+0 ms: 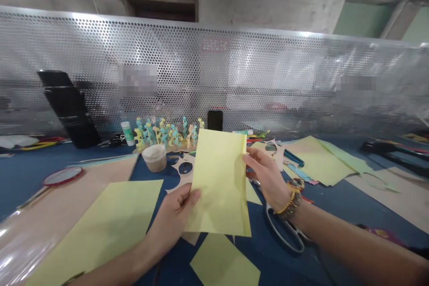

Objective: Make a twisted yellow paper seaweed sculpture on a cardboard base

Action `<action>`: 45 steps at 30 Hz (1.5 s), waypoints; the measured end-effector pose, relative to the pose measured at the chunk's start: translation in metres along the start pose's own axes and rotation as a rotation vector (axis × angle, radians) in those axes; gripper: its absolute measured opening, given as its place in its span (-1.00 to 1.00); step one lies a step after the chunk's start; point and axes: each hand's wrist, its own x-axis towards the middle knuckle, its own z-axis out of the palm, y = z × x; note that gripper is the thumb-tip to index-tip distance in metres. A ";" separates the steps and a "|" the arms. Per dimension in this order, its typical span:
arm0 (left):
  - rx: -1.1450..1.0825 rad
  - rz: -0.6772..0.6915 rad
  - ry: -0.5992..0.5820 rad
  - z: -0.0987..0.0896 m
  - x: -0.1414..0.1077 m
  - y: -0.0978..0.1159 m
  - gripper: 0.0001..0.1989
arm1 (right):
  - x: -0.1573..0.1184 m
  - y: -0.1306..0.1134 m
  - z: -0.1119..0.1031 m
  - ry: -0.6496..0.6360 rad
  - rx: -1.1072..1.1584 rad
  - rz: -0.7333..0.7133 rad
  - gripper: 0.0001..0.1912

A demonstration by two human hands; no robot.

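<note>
A rectangular sheet of yellow paper [219,183] is held up above the blue table, with a narrow fold running down its right edge. My left hand [177,210] pinches its lower left edge, thumb in front. At the upper right edge, my right hand [264,172] grips the folded strip between thumb and fingers. Scissors [284,232] lie under my right wrist, partly hidden. Below the held sheet is a cut yellow piece [226,261]. A larger yellow sheet [114,219] lies to the left.
Behind the sheet stand small blue and yellow paper figures [164,134], a white cup [154,158], a glue stick [128,133] and a phone [215,120]. A red-rimmed round mirror [63,176] lies left. Paper scraps [318,158] spread right. A perforated metal screen [284,76] closes the back.
</note>
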 end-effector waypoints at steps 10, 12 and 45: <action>0.015 0.003 0.098 -0.003 0.003 -0.004 -0.63 | 0.013 0.000 0.011 -0.021 0.017 -0.013 -0.73; -0.063 -0.022 0.098 -0.003 0.003 -0.002 -0.59 | 0.017 0.000 0.010 0.001 0.015 0.003 -0.74; -0.218 -0.223 0.264 0.004 0.007 -0.005 -0.60 | -0.014 0.020 0.035 -0.261 0.134 0.219 -0.73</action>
